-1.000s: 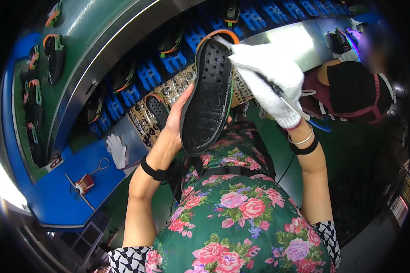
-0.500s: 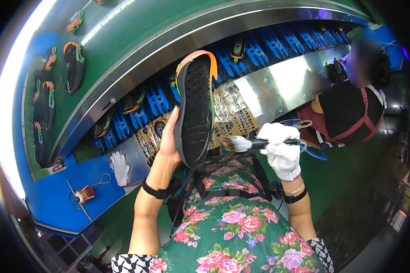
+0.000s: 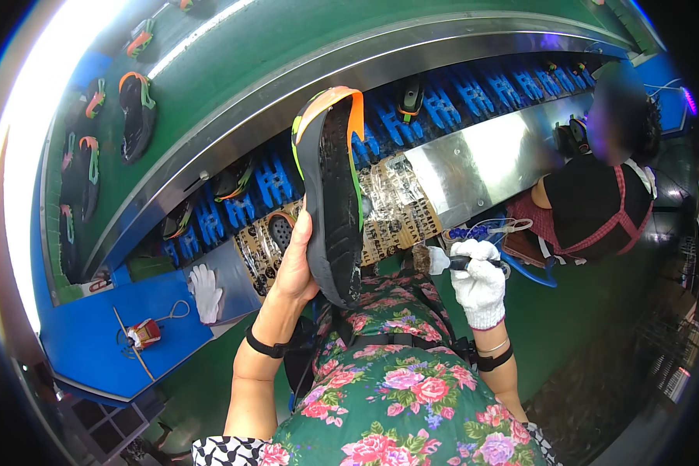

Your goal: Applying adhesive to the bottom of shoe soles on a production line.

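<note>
A black shoe (image 3: pixel 318 203) with an orange and green heel rim stands upright, heel end up. My bare left hand (image 3: pixel 293 268) is closed around its left side, and the fingers behind it are mostly hidden. Whitish marks show along the shoe's lower right edge. To the right, my right hand (image 3: pixel 480 293), in a white knit glove, grips a brush (image 3: pixel 439 262) with a dark handle. Its brown bristles point left toward the shoe, with a gap between them.
A bench covered in printed tape (image 3: pixel 400 190) lies beyond my hands, beside blue racks (image 3: pixel 443 109) in a row. More shoes (image 3: pixel 137 116) lie on the green belt. A loose white glove (image 3: pixel 205 292) is on the left. A person (image 3: pixel 590 186) sits at the right.
The shoe has turned in my left hand, so its left side wall shows more and its inner face less. My right hand has drawn the brush a little right and down, away from the shoe.
</note>
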### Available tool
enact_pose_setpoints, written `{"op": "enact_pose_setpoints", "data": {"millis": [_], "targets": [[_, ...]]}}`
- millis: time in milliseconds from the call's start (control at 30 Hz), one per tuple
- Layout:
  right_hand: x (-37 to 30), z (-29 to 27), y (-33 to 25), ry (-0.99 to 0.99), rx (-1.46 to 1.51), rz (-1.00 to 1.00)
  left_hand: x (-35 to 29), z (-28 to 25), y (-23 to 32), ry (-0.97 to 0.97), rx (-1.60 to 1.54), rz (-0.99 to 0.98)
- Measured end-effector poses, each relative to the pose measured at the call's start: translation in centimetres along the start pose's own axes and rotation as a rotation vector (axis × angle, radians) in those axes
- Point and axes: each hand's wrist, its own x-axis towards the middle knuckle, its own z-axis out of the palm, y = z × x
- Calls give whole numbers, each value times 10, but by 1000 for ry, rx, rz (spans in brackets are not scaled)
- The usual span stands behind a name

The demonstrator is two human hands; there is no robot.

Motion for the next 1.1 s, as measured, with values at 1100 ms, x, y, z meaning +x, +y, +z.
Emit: {"op": "enact_pose_setpoints", "data": {"millis": [1100], "targets": [[8,-15,11,71,68,-29,-21,5,34,-452,-731,-31]]}}
